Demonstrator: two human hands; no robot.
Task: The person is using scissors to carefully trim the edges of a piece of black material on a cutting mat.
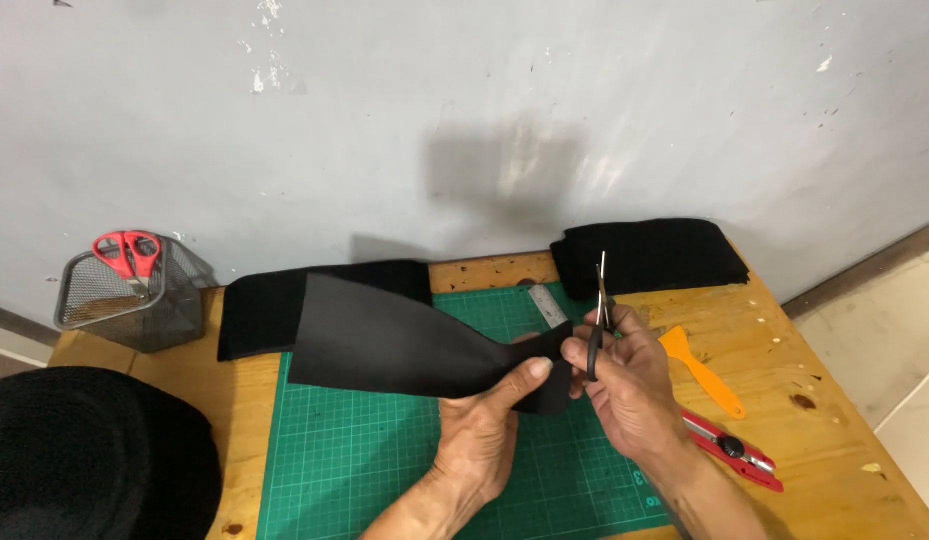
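Note:
My left hand (484, 425) pinches the near right end of a long black fabric strip (384, 340), thumb on top, holding it up over the green cutting mat (354, 450). My right hand (629, 385) grips black-handled scissors (599, 310); the blades point up and away, just right of the strip's end. The strip twists and widens toward the left.
Black fabric pieces lie at the back left (259, 310) and back right (649, 255) of the wooden table (834, 430). A metal ruler (546, 303), an orange scraper (699, 370) and a red utility knife (734, 450) lie at the right. A mesh holder (129, 295) with red scissors stands left.

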